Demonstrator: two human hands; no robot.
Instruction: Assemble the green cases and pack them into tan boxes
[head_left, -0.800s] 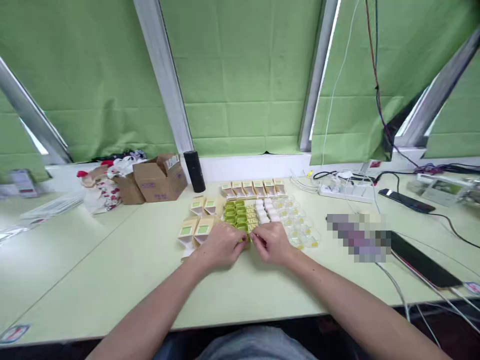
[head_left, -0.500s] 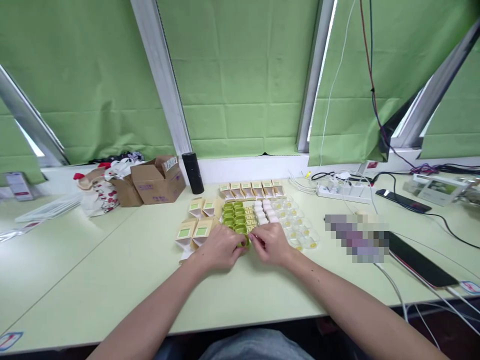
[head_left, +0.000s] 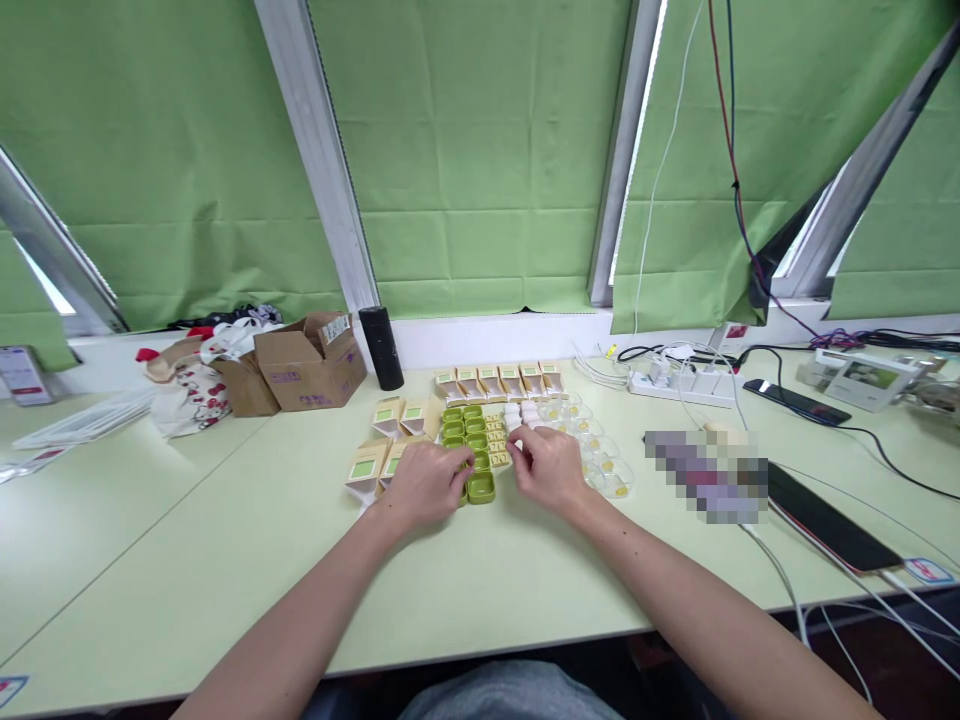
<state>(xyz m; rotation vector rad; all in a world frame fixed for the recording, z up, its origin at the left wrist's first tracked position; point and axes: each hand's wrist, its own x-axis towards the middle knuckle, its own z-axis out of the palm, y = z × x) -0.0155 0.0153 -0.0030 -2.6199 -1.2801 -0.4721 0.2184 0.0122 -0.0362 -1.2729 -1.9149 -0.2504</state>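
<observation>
Small green square trays (head_left: pixel 481 488) stand in two columns in front of me. My left hand (head_left: pixel 429 482) is over the near end of the left column, its fingers curled; whatever they may hold is hidden. My right hand (head_left: pixel 547 466), thumb and fingertips brought together, is just right of small yellow pieces (head_left: pixel 496 436) with cut-out shapes. Anything in that pinch is too small to make out. White and pale pink lumpy pieces (head_left: pixel 521 412) lie behind my right hand, which covers the nearer ones. On its right are clear plastic domes (head_left: pixel 600 450) with yellow spots.
Folded cardboard boxes with green panels (head_left: pixel 364 470) stand on the left, and a row of similar boxes (head_left: pixel 499 382) at the back. Further out are a brown carton (head_left: pixel 311 365), a black cylinder (head_left: pixel 382 350), a power strip (head_left: pixel 682 387), phones and cables.
Both hands have drawn away from the nearest green tray, which now shows fully. My left hand moved slightly left, my right hand slightly right and farther away. The view shifted a little.
</observation>
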